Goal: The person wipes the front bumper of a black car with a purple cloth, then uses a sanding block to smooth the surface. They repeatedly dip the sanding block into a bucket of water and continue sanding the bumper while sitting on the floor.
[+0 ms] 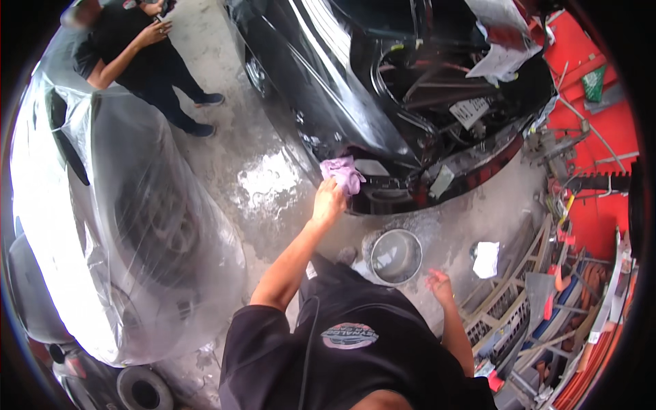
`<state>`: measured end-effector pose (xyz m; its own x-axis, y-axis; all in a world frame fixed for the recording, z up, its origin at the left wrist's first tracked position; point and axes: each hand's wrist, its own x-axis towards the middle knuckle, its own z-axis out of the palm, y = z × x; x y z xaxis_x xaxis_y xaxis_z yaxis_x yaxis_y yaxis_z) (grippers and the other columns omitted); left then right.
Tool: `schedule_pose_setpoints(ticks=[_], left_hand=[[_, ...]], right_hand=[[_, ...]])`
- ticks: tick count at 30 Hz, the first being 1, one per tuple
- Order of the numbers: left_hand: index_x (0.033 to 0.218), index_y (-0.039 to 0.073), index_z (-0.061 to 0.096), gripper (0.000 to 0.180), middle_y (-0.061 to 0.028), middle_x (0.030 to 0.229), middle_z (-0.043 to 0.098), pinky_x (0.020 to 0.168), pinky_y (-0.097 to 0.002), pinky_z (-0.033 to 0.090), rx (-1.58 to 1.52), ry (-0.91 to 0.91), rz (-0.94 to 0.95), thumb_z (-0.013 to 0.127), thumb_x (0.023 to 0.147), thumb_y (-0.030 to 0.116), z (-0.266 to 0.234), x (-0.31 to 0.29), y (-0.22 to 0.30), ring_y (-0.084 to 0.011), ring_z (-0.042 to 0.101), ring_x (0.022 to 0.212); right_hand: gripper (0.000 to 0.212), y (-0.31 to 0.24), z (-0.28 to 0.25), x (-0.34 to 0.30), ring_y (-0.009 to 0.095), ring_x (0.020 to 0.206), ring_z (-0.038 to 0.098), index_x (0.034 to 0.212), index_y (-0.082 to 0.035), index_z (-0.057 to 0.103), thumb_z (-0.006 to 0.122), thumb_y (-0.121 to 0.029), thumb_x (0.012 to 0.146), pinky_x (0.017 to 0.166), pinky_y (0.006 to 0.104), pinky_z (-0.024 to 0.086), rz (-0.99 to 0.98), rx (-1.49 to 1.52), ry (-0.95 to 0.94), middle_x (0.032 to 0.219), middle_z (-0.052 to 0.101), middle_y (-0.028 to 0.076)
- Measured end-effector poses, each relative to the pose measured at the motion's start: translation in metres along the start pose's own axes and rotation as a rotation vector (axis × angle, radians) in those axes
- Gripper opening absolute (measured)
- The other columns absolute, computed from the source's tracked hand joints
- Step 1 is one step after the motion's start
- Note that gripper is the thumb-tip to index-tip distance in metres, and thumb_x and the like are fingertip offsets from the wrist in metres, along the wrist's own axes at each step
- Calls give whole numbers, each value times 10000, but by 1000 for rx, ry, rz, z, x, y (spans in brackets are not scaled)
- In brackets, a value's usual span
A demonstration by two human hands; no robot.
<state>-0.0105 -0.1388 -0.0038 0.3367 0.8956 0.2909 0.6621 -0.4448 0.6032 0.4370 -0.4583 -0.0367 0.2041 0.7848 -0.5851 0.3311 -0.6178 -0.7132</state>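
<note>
My left hand (pixel 331 203) is closed on a crumpled pink cloth (pixel 343 175). It presses the cloth against the corner of a black car (pixel 321 102), beside the opening at the car's end. Lower right, my right hand (pixel 440 285) hangs away from the car with its fingers loosely apart and nothing in them. A round bucket (pixel 397 275) stands on the floor between my feet and the car, nearer to my right hand. Liquid shows inside it.
A car under clear plastic sheeting (pixel 130 164) stands at left, with another person (pixel 130 51) beside it. Metal parts and frames (pixel 519 294) are piled at right, near a white sheet (pixel 486 260) on the floor. A tire (pixel 144 389) lies lower left. The concrete floor has wet patches.
</note>
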Motion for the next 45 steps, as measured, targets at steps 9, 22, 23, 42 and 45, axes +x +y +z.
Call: schedule_pose_setpoints(ticks=[9,22,23,42,45], left_hand=[[1177,24,722,347,-263,1257,648,1155,-645,301,-160,417,180,675,906,235,-74,125,116,-485,496,1331],[1259,-96,606,407,-342,1338,563,1220,-588,291,515,315,-50,502,990,191,-111,250,-38,-522,464,1355],[1232,-86,627,402,-352,1342,563,1245,-617,238,317,386,-67,530,965,199,-85,222,6,-542,432,1391],[949,1,761,417,-232,1244,658,1168,-680,269,289,292,221,530,923,348,-213,402,-37,-457,387,1427],[979,6,787,461,-216,1200,699,1170,-654,290,379,400,160,521,936,380,-249,460,-83,-419,458,1357]], right_hand=[[328,-281,22,21,195,949,731,1335,47,659,569,-134,1077,879,339,581,-551,-78,220,1051,766,149],[313,-514,36,89,388,1195,627,1296,-9,675,615,-74,996,1037,447,502,-1162,-466,462,1289,654,200],[321,-508,29,103,389,1203,623,1305,-13,671,619,-87,997,1041,451,498,-1144,-493,491,1298,648,203],[403,-518,70,147,347,1284,611,1392,-49,643,587,-240,1042,1089,451,451,-947,-560,614,1380,658,148],[409,-530,74,146,349,1300,606,1408,-52,633,586,-232,1043,1105,440,452,-894,-545,583,1399,649,155]])
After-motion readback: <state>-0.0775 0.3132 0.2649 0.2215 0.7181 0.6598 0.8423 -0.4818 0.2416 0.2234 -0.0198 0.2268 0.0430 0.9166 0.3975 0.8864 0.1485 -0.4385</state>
